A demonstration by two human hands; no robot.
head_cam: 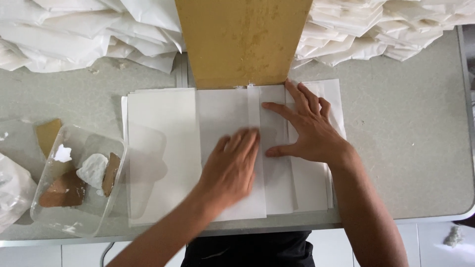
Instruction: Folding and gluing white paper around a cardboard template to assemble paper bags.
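Observation:
A stack of white paper sheets [163, 148] lies on the grey table in front of me. Its top sheet is folded over into a long flap [225, 111] down the middle. My left hand [232, 165] lies flat, palm down, on that folded flap, slightly blurred. My right hand [309, 128] rests to its right with fingers spread, pressing on the paper at the fold's edge. Neither hand grips anything. A brown cardboard board [242, 39] stands at the far edge of the sheets.
A clear plastic tub [99, 217] with brown card scraps and white lumps sits at the left. Heaps of folded white paper [74, 34] fill the far side of the table [410, 133]. A crumpled clear bag [12, 193] lies at the far left.

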